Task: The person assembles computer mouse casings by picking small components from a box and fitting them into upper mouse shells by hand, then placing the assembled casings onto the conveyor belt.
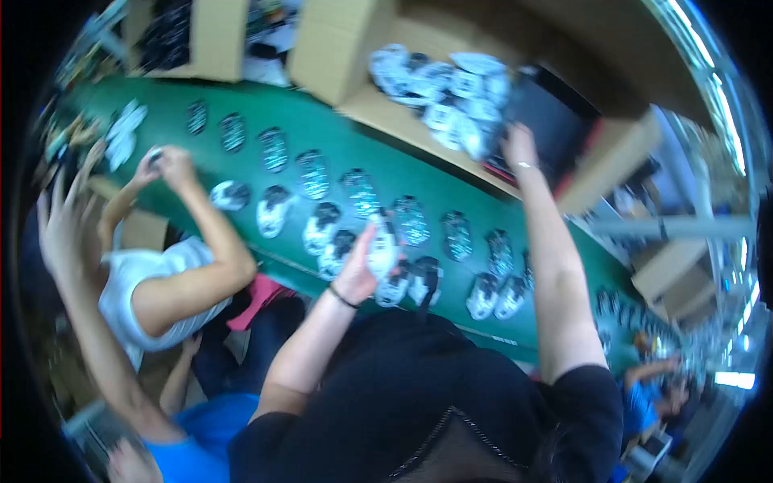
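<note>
My left hand [357, 270] is closed around a white rounded shell-like piece [382, 248], held above the near side of the green work surface [217, 173]. My right arm reaches forward to a large open cardboard carton [378, 121]. There my right hand [522, 149] grips the near left edge of a black open box [551, 121] with a reddish rim; its fingers are partly hidden. The black box sits tilted beside a heap of white rounded pieces [463, 88]. Dark, glittering oval pieces [358, 189] lie in a row near my left hand, with white-and-dark pieces [322, 225] closer to me.
To the left a person in a white top [161, 290] works with both hands on a small piece; a person in blue [213, 435] raises an arm. More cartons [217, 40] stand along the far edge. Several oval pieces [636, 318] continue at right, near another person in blue [640, 406].
</note>
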`<move>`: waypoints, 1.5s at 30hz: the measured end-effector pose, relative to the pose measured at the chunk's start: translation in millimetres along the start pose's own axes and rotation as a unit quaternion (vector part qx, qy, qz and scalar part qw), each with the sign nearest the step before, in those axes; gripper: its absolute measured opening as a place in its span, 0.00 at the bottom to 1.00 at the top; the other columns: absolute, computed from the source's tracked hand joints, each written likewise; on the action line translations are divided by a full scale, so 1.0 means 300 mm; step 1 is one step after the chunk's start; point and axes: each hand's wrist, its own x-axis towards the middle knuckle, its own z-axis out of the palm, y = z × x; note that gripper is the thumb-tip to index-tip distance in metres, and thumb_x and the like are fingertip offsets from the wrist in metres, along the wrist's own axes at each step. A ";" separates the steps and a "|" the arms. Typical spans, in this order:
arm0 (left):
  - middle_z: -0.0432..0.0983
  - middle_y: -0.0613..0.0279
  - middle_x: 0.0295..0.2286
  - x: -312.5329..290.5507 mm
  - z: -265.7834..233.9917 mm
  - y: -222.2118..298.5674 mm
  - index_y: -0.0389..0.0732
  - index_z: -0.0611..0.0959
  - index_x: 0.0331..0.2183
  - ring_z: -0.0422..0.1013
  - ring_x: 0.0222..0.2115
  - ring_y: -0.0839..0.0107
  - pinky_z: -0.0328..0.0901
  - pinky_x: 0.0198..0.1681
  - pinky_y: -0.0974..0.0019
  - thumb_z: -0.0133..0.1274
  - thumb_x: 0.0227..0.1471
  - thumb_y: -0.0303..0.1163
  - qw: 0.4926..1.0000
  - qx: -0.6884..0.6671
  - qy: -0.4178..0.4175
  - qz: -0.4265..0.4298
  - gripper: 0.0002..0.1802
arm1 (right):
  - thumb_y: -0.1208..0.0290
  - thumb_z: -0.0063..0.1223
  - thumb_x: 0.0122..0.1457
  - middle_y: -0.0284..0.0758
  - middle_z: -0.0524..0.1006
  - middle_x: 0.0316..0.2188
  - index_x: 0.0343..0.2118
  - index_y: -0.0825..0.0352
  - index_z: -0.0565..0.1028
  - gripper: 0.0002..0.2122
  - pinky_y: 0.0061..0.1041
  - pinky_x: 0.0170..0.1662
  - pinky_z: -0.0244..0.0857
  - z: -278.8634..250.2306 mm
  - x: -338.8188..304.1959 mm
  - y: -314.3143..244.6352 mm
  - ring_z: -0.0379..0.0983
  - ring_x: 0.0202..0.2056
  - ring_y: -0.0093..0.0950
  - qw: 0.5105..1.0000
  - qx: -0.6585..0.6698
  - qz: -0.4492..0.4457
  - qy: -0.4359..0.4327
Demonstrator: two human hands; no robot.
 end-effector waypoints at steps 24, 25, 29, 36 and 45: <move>0.72 0.58 0.40 -0.023 0.182 -0.233 0.50 0.64 0.52 0.71 0.38 0.66 0.68 0.34 0.64 0.40 0.56 0.50 0.998 0.041 -0.041 0.026 0.25 | 0.82 0.54 0.50 0.33 0.74 0.29 0.40 0.72 0.71 0.13 0.14 0.31 0.67 -0.427 -0.649 -0.351 0.74 0.30 0.21 0.623 0.750 0.180 -0.129; 0.72 0.57 0.40 -0.028 0.174 -0.238 0.50 0.64 0.53 0.71 0.37 0.66 0.68 0.34 0.64 0.40 0.57 0.50 0.997 0.037 -0.053 0.035 0.25 | 0.83 0.54 0.49 0.34 0.74 0.29 0.39 0.73 0.71 0.13 0.14 0.32 0.67 -0.437 -0.669 -0.362 0.74 0.30 0.22 0.651 0.731 0.171 -0.111; 0.69 0.61 0.42 -0.065 0.173 -0.248 0.49 0.59 0.54 0.68 0.41 0.66 0.66 0.39 0.63 0.42 0.57 0.40 0.993 0.031 -0.057 0.098 0.24 | 0.87 0.53 0.45 0.35 0.76 0.29 0.33 0.72 0.74 0.10 0.18 0.33 0.68 -0.505 -0.716 -0.432 0.74 0.29 0.22 0.843 0.537 0.033 -0.006; 0.62 0.64 0.48 -0.132 0.190 -0.239 0.45 0.55 0.56 0.60 0.50 0.70 0.55 0.53 0.61 0.41 0.57 0.32 0.989 0.018 -0.047 0.140 0.26 | 0.85 0.54 0.36 0.40 0.74 0.29 0.30 0.73 0.74 0.13 0.28 0.31 0.69 -0.465 -0.725 -0.570 0.72 0.29 0.34 0.900 0.301 -0.298 0.100; 0.57 0.57 0.51 -0.176 0.134 -0.213 0.40 0.45 0.59 0.58 0.52 0.68 0.53 0.54 0.64 0.51 0.46 0.20 0.980 0.079 -0.074 0.169 0.44 | 0.82 0.56 0.40 0.38 0.70 0.32 0.35 0.70 0.74 0.15 0.27 0.34 0.65 -0.462 -0.758 -0.612 0.68 0.32 0.32 0.913 0.352 -0.205 0.013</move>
